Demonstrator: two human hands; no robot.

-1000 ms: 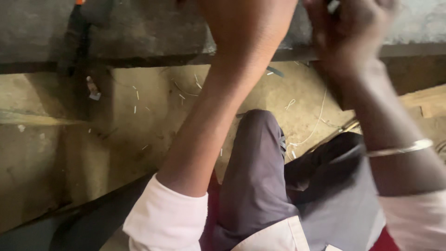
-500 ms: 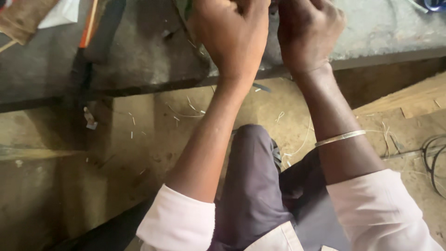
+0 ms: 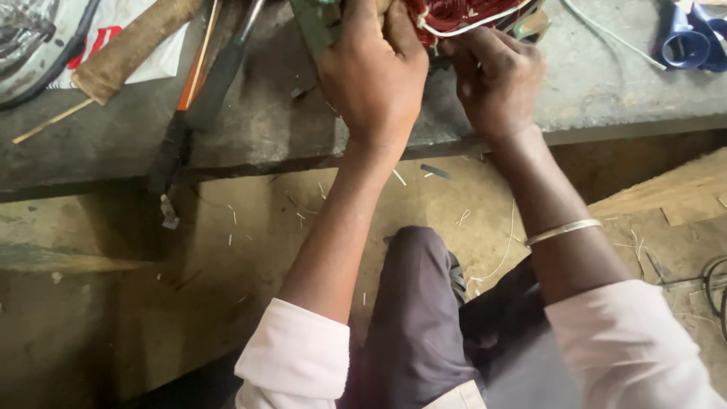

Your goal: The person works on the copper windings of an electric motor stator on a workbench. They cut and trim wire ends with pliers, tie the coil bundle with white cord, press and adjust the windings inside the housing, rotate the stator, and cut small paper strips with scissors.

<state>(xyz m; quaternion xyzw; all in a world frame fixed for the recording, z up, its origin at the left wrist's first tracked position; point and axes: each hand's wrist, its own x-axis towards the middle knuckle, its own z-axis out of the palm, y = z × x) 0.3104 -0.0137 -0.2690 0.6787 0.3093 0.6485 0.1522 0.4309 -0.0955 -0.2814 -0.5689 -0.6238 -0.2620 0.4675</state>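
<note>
A bundle of red-brown copper wire coils (image 3: 454,14) bound with white cord lies on the grey workbench (image 3: 250,113) at the top edge of the view, partly cut off. My left hand (image 3: 375,72) presses down on its left side, fingers curled over a green part (image 3: 318,23). My right hand (image 3: 496,79) pinches at the coil's lower right edge by the white cord. A metal bangle (image 3: 564,231) sits on my right forearm.
On the bench's left lie a wooden handle (image 3: 129,49), an orange-and-black tool (image 3: 212,68) and a white sheet (image 3: 144,45). A blue object (image 3: 689,38) stands at the top right. Wire scraps litter the dusty floor (image 3: 250,235). My knee (image 3: 416,303) is below.
The view has tilted up, bringing the bench top and the coil into sight. Both hands stay on the coil at the bench edge.
</note>
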